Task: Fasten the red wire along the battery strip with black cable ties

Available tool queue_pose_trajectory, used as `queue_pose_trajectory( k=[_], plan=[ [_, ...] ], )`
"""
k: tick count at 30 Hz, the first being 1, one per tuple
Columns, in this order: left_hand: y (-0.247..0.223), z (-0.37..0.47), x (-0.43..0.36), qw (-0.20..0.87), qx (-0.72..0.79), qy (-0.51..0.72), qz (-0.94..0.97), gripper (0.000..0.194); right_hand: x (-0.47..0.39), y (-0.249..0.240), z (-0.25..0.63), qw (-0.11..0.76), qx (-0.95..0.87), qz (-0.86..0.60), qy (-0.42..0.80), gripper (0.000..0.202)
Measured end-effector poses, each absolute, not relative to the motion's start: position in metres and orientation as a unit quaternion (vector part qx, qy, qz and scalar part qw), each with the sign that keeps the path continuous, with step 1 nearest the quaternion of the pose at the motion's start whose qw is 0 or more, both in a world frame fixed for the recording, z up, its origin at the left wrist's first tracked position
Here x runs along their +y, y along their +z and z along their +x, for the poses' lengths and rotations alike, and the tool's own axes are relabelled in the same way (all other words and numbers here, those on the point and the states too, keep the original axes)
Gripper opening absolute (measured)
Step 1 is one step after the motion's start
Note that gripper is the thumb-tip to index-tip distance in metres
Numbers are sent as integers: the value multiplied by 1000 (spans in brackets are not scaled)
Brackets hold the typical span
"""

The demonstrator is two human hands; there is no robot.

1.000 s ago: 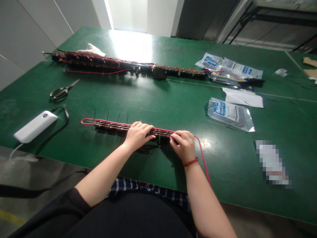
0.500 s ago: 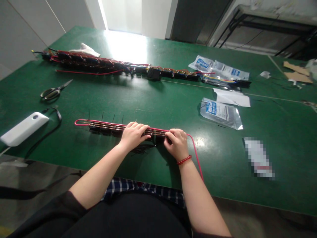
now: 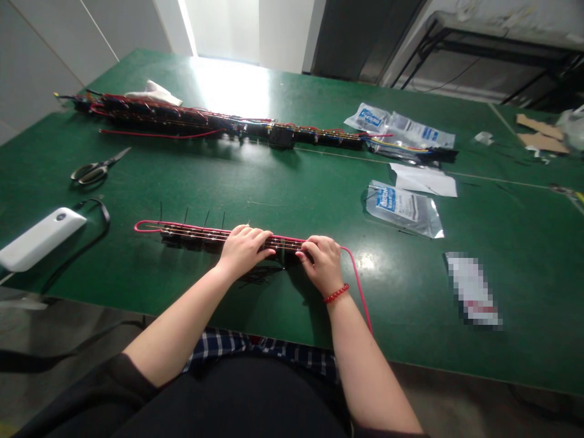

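A long black strip with thin wires along its top [image 3: 194, 234] lies across the green table in front of me. A red cable [image 3: 358, 274] follows its far edge, loops back at the left end and droops off to the right. Several thin black ties [image 3: 186, 215] stick up from the left half. My left hand [image 3: 244, 250] wraps over the strip's middle, thumb on the near side. Near the right end, my right hand [image 3: 323, 261] has its bent fingers and thumb closed around the strip; its fingertips' exact hold is partly hidden.
Loose black ties [image 3: 256, 276] lie just below the strip. Scissors [image 3: 98, 170] and a white power bank [image 3: 43, 238] rest at the left. A longer wired assembly [image 3: 205, 121] runs across the back. Plastic bags [image 3: 404, 210] and white paper [image 3: 424, 180] lie at the right.
The whole view has shifted slightly, so things appear a little further left. My right hand's fingers have shifted slightly along the strip; both hands keep their hold.
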State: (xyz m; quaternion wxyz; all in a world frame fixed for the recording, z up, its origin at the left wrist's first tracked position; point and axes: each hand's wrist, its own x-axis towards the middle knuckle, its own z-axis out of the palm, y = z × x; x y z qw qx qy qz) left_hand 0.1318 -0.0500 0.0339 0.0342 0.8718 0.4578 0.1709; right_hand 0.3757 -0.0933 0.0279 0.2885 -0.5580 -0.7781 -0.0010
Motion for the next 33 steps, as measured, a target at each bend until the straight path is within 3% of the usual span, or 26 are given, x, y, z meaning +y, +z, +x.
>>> queue_pose_trajectory(
  k=[15, 26, 33],
  plan=[
    [34, 132, -50, 26, 452, 171, 875, 42, -94, 29, 375, 313, -762, -566, 19, 9],
    [35, 132, -51, 22, 454, 165, 875, 42, -99, 30, 364, 354, -691, -629, 32, 18],
    [35, 132, -51, 21, 450, 168, 877, 43, -100, 42, 365, 297, -711, -637, 9, 19]
  ],
)
